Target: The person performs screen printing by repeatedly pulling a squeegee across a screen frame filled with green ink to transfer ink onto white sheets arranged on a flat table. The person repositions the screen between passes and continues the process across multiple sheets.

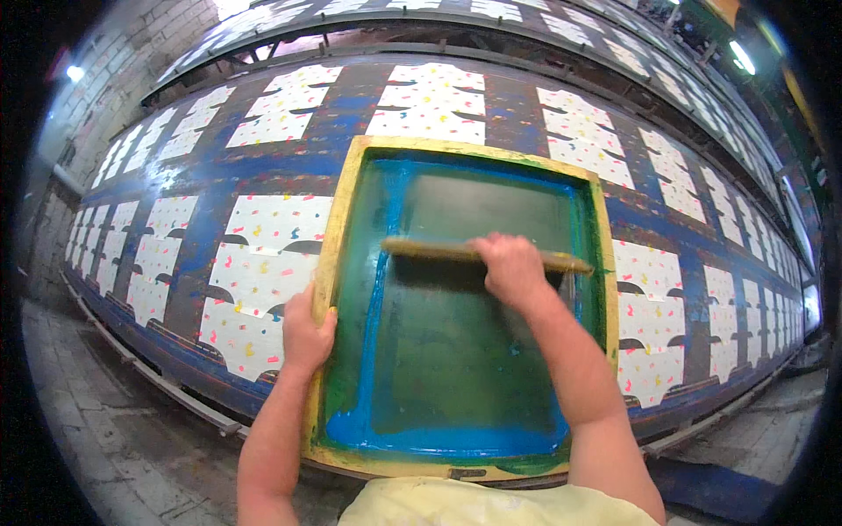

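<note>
A large screen-printing frame (606,324) with a worn yellow rim lies on the long table. Its green mesh has bright blue bands along the inner edges and a dark band beneath the squeegee. My left hand (307,337) is closed on the frame's left side. My right hand (513,267) grips a long wooden squeegee (421,248) lying crosswise over the upper middle of the mesh, slightly tilted down to the right.
Rows of white cut pieces (263,237) with small coloured prints lie along the curved-looking table (171,180) on both sides and behind the frame. A raised rack (263,53) with similar pieces runs behind. A block wall stands left; a grey floor shows below the table.
</note>
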Tool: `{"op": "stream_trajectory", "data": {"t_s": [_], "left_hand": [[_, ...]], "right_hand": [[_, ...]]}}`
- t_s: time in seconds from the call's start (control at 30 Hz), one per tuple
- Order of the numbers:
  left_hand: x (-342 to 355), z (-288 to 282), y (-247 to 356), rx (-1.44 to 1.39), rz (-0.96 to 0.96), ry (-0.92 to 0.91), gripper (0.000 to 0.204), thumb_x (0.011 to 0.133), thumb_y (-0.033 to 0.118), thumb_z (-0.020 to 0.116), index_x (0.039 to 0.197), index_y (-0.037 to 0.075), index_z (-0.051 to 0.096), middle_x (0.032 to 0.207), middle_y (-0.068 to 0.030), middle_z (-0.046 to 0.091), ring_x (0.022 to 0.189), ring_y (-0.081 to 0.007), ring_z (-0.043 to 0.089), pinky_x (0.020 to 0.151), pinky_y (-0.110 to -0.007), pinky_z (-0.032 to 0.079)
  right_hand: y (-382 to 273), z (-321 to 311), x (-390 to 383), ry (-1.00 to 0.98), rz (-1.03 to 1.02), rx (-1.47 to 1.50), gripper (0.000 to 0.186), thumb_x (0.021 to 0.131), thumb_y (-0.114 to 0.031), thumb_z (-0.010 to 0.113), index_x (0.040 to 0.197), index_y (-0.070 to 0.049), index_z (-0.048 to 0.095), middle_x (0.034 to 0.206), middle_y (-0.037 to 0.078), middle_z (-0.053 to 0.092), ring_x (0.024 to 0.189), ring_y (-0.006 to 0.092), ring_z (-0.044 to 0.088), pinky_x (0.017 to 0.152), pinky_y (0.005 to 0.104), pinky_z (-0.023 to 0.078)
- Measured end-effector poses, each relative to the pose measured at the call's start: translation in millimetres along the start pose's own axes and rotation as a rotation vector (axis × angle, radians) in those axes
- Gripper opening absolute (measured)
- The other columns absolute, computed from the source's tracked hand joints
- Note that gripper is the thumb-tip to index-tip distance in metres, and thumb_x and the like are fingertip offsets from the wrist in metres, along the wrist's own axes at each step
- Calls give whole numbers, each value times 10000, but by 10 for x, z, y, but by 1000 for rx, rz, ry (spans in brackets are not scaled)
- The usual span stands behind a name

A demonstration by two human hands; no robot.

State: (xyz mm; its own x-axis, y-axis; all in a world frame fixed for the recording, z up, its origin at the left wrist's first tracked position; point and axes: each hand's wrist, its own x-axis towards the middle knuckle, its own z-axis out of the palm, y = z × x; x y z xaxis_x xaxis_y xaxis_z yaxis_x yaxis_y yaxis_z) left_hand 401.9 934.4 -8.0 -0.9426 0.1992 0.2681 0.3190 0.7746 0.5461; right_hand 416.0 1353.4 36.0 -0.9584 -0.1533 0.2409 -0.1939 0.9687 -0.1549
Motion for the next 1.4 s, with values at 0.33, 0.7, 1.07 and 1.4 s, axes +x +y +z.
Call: {"op": "stream_trajectory", "data": {"t_s": [0.33,0.7,1.07,1.4], "left_hand": [[65,15,96,158,16,52,564,917,140,827,1424,-42,658,1133,-227,689,1102,-446,658,956,-544,547],[102,20,111,184,15,31,554,914,131,822,1408,-60,659,1186,-246,698,1142,-456,660,1006,-544,548],[76,71,20,167,23,81,528,943,210,818,1395,-20,671,1175,-229,694,1141,-458,654,1002,-558,545],[74,7,50,206,-93,-24,512,923,424,832,1141,-29,737,1147,-245,726,1098,-464,714,971,-580,585]], "right_hand": [[1102,130,1487,18,81,-68,432,888,-42,704,1286,-184,792,1179,168,811,1101,388,791,914,533,646],[1158,-64,1618,-208,88,-37,319,860,-164,698,1146,-92,819,1147,215,818,1115,416,784,989,557,628],[-271,-502,-351,-338,-15,54,163,879,-172,773,1014,-82,784,1022,185,783,987,426,777,862,568,629],[-1776,-706,-2186,-313,12,98,299,803,-110,767,1101,-100,786,990,124,751,978,359,762,886,492,618]]}}
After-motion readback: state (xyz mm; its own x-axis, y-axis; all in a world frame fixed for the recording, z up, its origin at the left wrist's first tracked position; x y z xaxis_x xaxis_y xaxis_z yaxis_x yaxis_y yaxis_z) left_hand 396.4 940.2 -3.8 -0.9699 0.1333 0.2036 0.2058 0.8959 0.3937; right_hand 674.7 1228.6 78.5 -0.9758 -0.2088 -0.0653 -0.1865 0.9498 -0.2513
